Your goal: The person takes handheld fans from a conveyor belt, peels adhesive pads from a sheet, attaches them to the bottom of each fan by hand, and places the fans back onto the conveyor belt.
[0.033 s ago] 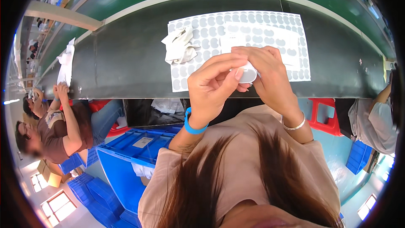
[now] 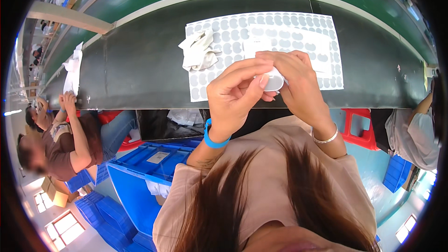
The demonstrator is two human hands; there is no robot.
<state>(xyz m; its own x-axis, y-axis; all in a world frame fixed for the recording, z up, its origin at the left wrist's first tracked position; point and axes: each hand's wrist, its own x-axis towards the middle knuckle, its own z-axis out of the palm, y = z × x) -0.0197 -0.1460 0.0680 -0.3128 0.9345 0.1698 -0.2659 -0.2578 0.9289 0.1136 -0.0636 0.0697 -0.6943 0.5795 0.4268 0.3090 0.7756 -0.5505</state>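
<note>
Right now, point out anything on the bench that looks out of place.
A crumpled white bundle, paper or cloth, lies over the left edge of the dotted sheet, odd beside that flat sheet. The smaller sheet on top sits askew to it.

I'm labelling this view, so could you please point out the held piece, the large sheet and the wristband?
Held piece (image 2: pixel 274 83): head view, on its grey face.
Large sheet (image 2: pixel 228 46): head view, on its patterned left part.
Wristband (image 2: pixel 214 144): head view, on its blue band.

Pale beige top (image 2: pixel 268 177), blue wristband (image 2: pixel 214 143), silver bangle (image 2: pixel 327 139)
</note>
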